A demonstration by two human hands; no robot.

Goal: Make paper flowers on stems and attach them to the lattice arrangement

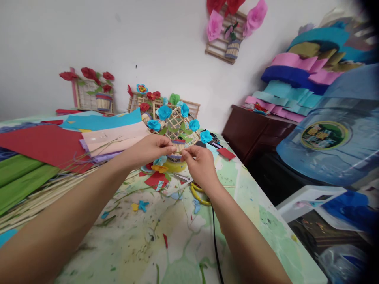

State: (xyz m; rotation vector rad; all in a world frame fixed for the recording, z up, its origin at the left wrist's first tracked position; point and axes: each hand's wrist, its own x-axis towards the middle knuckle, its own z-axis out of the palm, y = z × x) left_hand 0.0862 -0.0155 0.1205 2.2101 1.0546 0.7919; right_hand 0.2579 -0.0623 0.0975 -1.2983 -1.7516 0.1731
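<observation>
My left hand [152,150] and my right hand [201,165] reach forward over the table, fingertips pinched and a small gap apart. Whatever lies between the fingers is too small to make out. Just behind the fingertips stands a little stick basket [179,145] with a reddish top band. It sits at the foot of a wooden lattice [177,117] decorated with blue paper flowers [164,112] and green leaves. Below the hands are a yellow round object [175,165] and an orange paper flower [160,169]. Scissors with yellow handles [199,195] lie partly under my right hand.
Red paper [44,144], green paper [26,177] and thin sticks [56,193] cover the table's left side. Paper scraps [143,206] and a black cord [216,244] lie in front. A large water bottle [328,130] and stacked crepe paper [287,88] stand at right.
</observation>
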